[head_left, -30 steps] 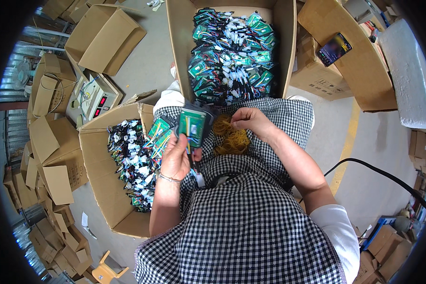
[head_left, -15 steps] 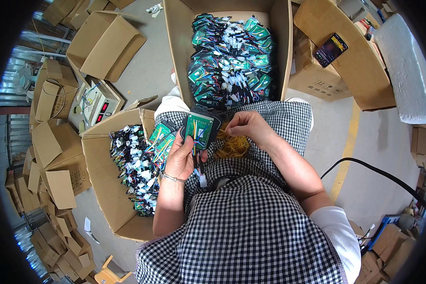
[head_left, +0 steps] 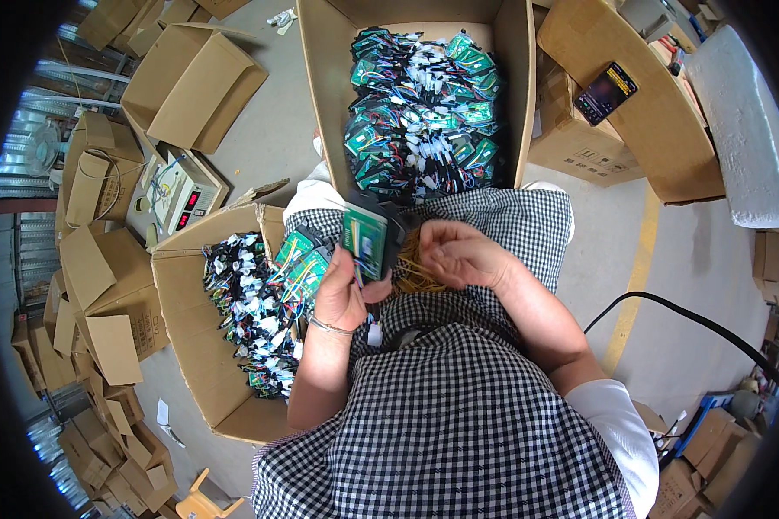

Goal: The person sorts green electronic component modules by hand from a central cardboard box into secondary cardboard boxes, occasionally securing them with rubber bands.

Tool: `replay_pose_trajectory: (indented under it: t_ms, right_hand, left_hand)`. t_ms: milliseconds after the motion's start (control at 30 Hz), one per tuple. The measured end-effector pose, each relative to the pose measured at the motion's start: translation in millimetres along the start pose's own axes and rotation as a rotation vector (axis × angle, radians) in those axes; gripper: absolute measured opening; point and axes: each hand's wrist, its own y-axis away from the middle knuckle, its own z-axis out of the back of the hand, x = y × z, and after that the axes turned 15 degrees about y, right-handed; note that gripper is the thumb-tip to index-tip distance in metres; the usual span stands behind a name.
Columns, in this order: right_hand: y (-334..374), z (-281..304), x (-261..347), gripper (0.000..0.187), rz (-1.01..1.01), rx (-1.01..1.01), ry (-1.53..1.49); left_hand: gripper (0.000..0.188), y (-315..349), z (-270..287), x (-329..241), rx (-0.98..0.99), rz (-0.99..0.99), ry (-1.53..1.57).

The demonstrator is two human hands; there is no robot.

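My left hand (head_left: 342, 294) grips a green circuit board (head_left: 365, 242) with a black back and wires, held up over my lap. The board is tilted, and a white plug (head_left: 375, 335) hangs below it. Just to its right is my right hand (head_left: 466, 255), apart from the board, with its fingers curled in; whatever is between them is hidden. Beneath that hand, a heap of thin yellow rubber bands (head_left: 417, 278) rests on my lap, partly covered by it. More wired boards (head_left: 305, 270) lie to the left of my left hand, at the edge of a carton.
A large carton (head_left: 526, 104) ahead holds rows of wired boards. Another carton (head_left: 182, 346) at my left contains bundled wires and plugs. A phone (head_left: 605, 92) leans on cardboard at the right. A device with red displays (head_left: 189, 203) stands at the left; a black cable (head_left: 666, 300) curves in from the right.
The board in my left hand has turned more edge-on. My right hand has come down slightly and its fingers have curled from a pinch beside the board.
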Motion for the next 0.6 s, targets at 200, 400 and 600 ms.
replay_pose_trajectory:
  t_ms: [200,400,600]
  right_hand:
    - [6,35,0,0.01,-0.357,0.194,0.676]
    - [-1,4,4,0.046,0.632,0.053,0.071]
    - [-11,-12,66,0.071,0.417,-0.135,1.321]
  left_hand:
    - [0.051,-9,-16,-8,0.023,-0.062,0.087]
    - [0.045,-6,-17,-2,-0.022,-0.103,-0.033]
    - [0.031,-5,-27,-6,-0.061,-0.22,-1.105]
